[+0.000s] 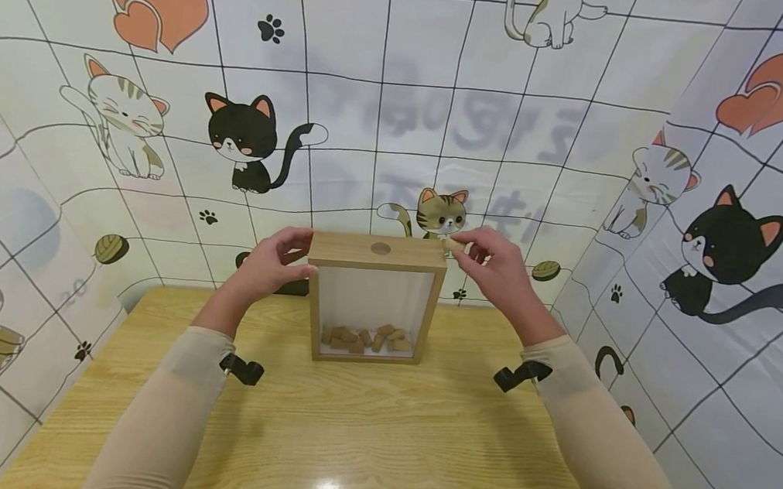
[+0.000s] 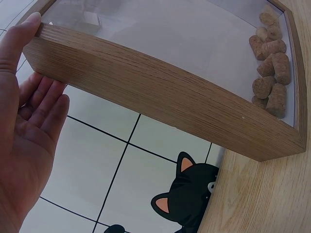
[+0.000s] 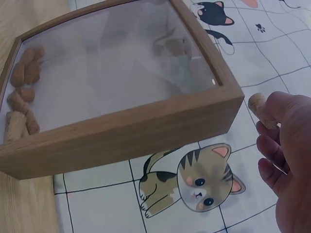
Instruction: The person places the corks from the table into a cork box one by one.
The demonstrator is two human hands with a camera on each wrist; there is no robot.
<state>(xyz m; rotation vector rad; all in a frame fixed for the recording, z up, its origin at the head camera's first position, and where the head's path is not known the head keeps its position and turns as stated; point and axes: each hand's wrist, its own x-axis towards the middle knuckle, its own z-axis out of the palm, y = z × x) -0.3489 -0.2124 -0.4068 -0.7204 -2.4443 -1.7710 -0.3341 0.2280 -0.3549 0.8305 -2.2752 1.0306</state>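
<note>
A wooden shadow box [image 1: 377, 252] with a clear front stands upright on the table, a round hole [image 1: 380, 249] in its top. Several wine corks [image 1: 362, 340] lie along its bottom, also visible through the pane in the left wrist view as corks [image 2: 275, 99]. My left hand [image 1: 269, 263] holds the upper left corner, thumb at the front edge and fingers behind. Just off the upper right corner, my right hand [image 1: 494, 265] pinches a wine cork [image 3: 262, 109] between thumb and fingers. That cork is apart from the box in the right wrist view.
The box stands toward the back of the wooden table [image 1: 347, 427]. Behind and on both sides hangs a white cloth [image 1: 347, 116] printed with cats, hearts and grid lines. Black straps with clips [image 1: 523, 375] sit on both wrists.
</note>
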